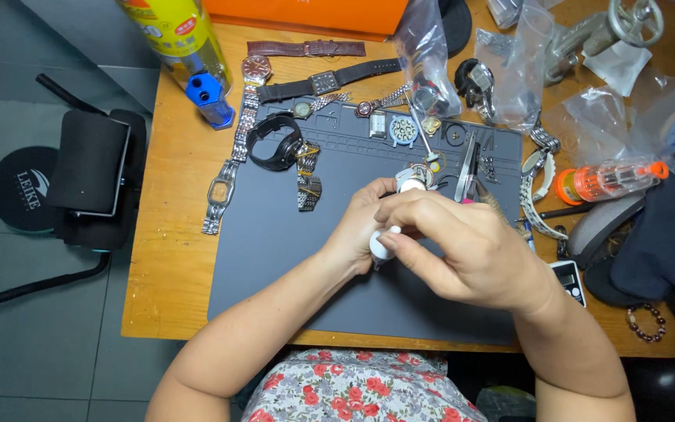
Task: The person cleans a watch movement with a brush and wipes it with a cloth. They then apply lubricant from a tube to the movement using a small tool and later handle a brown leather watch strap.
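Note:
My left hand (353, 230) and my right hand (462, 250) meet over the grey work mat (275, 258). My right hand grips a small white round-ended tool (382, 246) between thumb and fingers. My left hand holds a small watch part (414, 178) at its fingertips, partly hidden by the right hand. Tweezers (467, 168) lie on the mat just beyond my hands.
Several watches and metal bracelets (232, 156) lie along the mat's left and far edges, with a black watch (275, 144). A yellow spray can (181, 39), blue sharpener-like block (206, 92), plastic bags (509, 70), an orange-capped bottle (607, 180) and dark cloth (650, 242) crowd the wooden table (166, 258).

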